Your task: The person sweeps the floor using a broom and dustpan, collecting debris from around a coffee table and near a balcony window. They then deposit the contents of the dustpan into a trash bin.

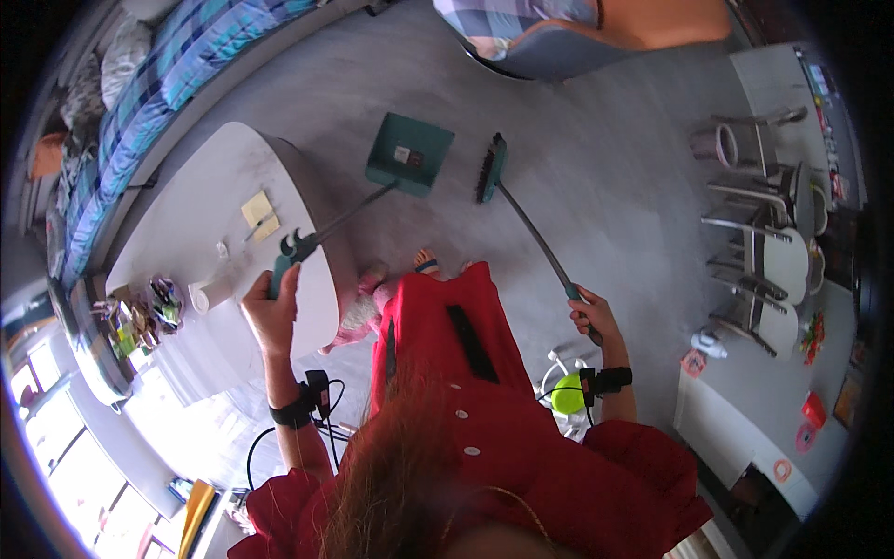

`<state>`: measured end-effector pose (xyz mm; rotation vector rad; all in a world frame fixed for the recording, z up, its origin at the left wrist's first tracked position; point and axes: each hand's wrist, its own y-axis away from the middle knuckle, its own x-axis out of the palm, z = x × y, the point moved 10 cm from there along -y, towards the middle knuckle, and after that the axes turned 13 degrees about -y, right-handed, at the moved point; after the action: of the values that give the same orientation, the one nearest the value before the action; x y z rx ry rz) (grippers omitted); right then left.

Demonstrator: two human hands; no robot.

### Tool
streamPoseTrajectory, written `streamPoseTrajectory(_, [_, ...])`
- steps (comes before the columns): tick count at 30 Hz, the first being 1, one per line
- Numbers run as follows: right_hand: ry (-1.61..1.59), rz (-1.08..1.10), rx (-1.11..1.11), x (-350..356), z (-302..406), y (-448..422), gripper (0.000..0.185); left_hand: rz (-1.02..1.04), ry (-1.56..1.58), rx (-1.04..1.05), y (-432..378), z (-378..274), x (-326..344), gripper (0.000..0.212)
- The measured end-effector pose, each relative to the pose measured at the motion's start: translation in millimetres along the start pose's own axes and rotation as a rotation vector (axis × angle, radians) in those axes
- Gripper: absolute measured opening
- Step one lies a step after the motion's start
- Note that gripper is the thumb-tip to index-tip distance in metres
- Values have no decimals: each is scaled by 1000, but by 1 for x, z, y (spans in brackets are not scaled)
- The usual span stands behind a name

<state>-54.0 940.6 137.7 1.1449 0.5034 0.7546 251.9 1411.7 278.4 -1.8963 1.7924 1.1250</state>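
Observation:
My left hand (274, 305) is closed on the green grip of a long-handled dustpan (412, 148), at the left over the table's edge. The green pan lies in front of my feet, its inside facing up with labels on it. My right hand (594, 316) holds the green grip of a long-handled broom (495, 168). The broom's head, with dark bristles, is at the floor just right of the pan, apart from it; the bristles face the pan.
A white table (209, 168) with a yellow notepad (260, 215) stands at left, plush toys (360, 314) beside it. A bed (202, 56) lies behind. Stacked chairs (775, 258) stand at right, an orange and grey seat (594, 42) ahead, a white stool with a lime-green part (568, 393) near my right arm.

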Motion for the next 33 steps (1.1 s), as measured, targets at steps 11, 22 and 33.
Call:
streamPoseTrajectory(11, [232, 464, -94, 220, 123, -102, 40, 5, -87, -151, 12, 39, 28, 35])
streamPoseTrajectory(22, [92, 703, 99, 368, 133, -201, 9, -7, -161, -242, -14, 24, 63, 38])
streamPoseTrajectory(33, [-230, 372, 115, 56, 151, -160, 10, 27, -185, -117, -78, -40, 110, 42])
